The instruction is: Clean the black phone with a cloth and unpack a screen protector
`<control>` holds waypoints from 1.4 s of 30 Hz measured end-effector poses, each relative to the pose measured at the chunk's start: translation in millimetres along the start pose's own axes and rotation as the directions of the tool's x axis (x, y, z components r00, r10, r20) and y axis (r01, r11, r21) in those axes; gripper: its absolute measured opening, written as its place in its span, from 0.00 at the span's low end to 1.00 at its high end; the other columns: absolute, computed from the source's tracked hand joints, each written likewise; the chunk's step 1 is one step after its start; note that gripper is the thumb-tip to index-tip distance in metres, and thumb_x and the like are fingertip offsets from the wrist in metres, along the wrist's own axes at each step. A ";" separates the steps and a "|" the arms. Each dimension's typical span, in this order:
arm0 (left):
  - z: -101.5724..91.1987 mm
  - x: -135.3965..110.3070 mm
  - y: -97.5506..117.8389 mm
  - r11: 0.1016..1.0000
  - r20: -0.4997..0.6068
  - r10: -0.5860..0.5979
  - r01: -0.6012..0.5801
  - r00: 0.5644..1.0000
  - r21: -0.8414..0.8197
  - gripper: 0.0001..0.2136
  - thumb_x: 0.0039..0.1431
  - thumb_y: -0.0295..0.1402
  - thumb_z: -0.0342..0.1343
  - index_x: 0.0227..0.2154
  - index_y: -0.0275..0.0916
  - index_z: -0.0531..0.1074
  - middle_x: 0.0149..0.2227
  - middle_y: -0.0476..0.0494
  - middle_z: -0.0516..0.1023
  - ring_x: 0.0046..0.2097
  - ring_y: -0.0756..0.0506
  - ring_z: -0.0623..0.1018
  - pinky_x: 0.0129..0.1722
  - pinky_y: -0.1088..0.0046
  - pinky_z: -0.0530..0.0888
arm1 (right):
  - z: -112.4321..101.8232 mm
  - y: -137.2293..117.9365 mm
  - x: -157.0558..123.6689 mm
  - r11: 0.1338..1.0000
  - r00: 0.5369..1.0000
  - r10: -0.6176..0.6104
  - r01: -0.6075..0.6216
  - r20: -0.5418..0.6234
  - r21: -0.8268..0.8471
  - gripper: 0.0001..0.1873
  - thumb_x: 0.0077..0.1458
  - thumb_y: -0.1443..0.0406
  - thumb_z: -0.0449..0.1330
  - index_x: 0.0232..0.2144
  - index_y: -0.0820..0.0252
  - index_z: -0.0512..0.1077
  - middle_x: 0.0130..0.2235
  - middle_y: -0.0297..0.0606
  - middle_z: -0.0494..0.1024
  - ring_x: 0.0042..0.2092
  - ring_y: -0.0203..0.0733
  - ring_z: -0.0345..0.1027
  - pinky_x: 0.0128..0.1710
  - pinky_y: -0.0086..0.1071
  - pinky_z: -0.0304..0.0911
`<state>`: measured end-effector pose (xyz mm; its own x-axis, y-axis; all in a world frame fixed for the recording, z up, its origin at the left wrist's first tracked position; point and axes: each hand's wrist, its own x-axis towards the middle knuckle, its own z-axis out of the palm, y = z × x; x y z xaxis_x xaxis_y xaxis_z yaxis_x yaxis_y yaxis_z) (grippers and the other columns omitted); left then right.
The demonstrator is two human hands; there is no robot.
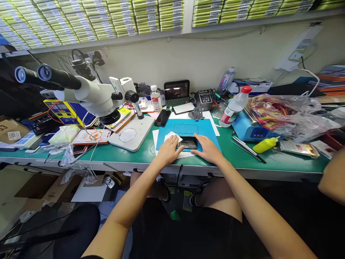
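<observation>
Dark flat device (189, 142) is lying on the blue mat (207, 126), between both hands. The left hand (170, 148) is pressing on a white wipe (168, 136) at its left side; whether those fingers are gripping it, I cannot tell. The right hand (207, 148) is spreading thumb and fingers wide near the other side. Beyond, a black phone (162, 118) is lying near the microscope (91, 95), and a red-capped bottle (234, 108) is standing right of the mat.

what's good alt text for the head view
A person's left hand lies on a white sheet beside a dark, flat device on a blue mat, the right hand at its other end. The green workbench also holds a microscope and a red-capped bottle.
</observation>
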<state>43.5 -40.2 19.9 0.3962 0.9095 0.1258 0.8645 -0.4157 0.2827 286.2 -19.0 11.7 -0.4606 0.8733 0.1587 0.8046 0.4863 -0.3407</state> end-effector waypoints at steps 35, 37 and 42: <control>2.4 -36.0 6.6 0.998 -0.031 0.034 -0.032 0.999 0.062 0.24 0.68 0.35 0.40 0.64 0.31 0.60 0.68 0.34 0.59 0.69 0.39 0.60 0.66 0.56 0.61 | 2.7 6.5 -2.3 0.999 0.999 -0.020 0.021 -0.034 0.032 0.51 0.55 0.42 0.58 0.71 0.54 0.42 0.67 0.51 0.62 0.66 0.61 0.55 0.62 0.57 0.59; -1.0 -40.5 -2.0 0.998 -0.024 0.006 -0.004 1.000 0.064 0.24 0.69 0.34 0.39 0.64 0.32 0.59 0.68 0.34 0.59 0.69 0.39 0.60 0.67 0.56 0.60 | 2.5 6.7 -2.4 0.999 1.000 -0.012 0.013 -0.022 0.038 0.51 0.55 0.42 0.57 0.71 0.52 0.42 0.66 0.50 0.62 0.67 0.61 0.55 0.61 0.58 0.59; -0.6 -23.8 -3.8 0.998 -0.019 -0.046 0.047 0.999 0.052 0.24 0.69 0.35 0.39 0.63 0.29 0.60 0.67 0.32 0.59 0.69 0.39 0.60 0.67 0.57 0.60 | 2.9 7.4 -2.8 0.999 1.000 -0.011 0.012 -0.024 0.036 0.49 0.56 0.42 0.57 0.70 0.54 0.45 0.66 0.50 0.62 0.67 0.60 0.54 0.62 0.57 0.58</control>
<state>30.6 -60.3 16.3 0.3502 0.9275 0.1310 0.8969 -0.3724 0.2386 292.3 -17.9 6.1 -0.4602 0.8684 0.1847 0.7849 0.4952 -0.3724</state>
